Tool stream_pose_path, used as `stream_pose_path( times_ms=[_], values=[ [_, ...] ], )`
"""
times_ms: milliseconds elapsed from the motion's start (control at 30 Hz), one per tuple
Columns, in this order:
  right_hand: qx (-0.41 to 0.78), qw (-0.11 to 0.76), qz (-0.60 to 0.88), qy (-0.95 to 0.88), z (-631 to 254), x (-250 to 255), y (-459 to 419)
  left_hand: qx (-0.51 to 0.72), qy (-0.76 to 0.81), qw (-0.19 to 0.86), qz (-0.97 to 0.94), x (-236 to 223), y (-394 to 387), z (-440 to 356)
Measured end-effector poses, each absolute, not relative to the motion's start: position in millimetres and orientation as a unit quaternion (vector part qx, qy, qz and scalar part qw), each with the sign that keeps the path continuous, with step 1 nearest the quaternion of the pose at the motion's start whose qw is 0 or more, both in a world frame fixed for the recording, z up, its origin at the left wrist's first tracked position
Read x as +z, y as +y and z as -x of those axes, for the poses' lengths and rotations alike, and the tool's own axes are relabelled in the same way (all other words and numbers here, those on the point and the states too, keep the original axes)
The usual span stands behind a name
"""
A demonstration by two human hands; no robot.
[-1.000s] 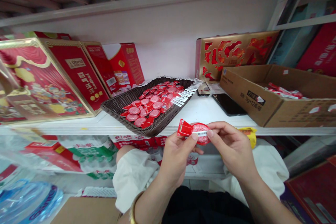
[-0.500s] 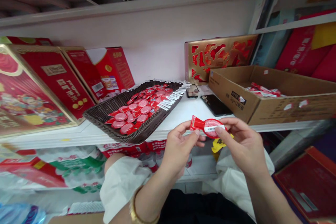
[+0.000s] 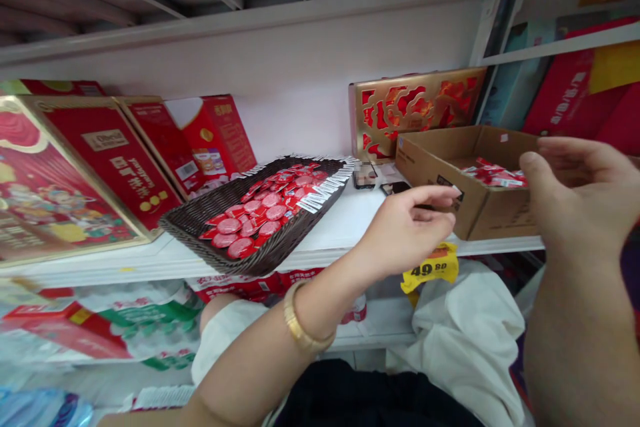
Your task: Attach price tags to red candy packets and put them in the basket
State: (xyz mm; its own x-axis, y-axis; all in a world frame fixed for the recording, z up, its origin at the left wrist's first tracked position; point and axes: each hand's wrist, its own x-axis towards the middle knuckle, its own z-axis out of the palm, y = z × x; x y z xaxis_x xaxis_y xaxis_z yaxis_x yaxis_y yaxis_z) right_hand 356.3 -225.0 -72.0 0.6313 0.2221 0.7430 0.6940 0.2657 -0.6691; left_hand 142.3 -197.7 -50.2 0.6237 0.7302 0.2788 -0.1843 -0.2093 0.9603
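My left hand (image 3: 407, 230) is in front of the cardboard carton (image 3: 480, 213), its fingers pointing right and loosely bent, with nothing visible in them. Raised at the carton's right end, my right hand (image 3: 583, 193) has its thumb apart from stretched fingers and appears to hold nothing. Inside the carton lie red-and-white small packets (image 3: 495, 173). To the left, a dark woven basket (image 3: 187, 220) contains many round red-wrapped packets (image 3: 270, 200). White paper strips (image 3: 327, 190) line the basket's right and back rims.
A phone (image 3: 397, 187) lies partly behind my left hand. Red gift boxes (image 3: 125, 153) stand at left, and a gold-and-red box (image 3: 420, 103) stands behind the carton. A yellow price tag (image 3: 433, 267) hangs at the shelf edge. Bottle packs (image 3: 150, 313) fill the lower shelf.
The red packet held between both hands is no longer visible in them. My hands have separated: the right moved up and right to the carton, the left rightward and slightly up.
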Motion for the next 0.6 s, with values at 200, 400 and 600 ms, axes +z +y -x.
stream_pose_path(
  times_ms=[200, 400, 600],
  values=[
    [-0.175, 0.645, 0.541, -0.51, -267.0, -90.2, -214.6, 0.439, 0.296, 0.338, -0.778, -16.6, -180.2, -25.1],
    [-0.11, 0.583, 0.5, -0.631, -206.8, -94.1, -187.9, 0.211, 0.485, 0.081, -0.845, 2.0, -96.9, 42.5],
    [-0.058, 0.522, 0.503, -0.686, -170.3, -109.0, -166.3, -0.003, 0.511, 0.046, -0.858, -27.2, -63.6, 58.7]
  ],
)
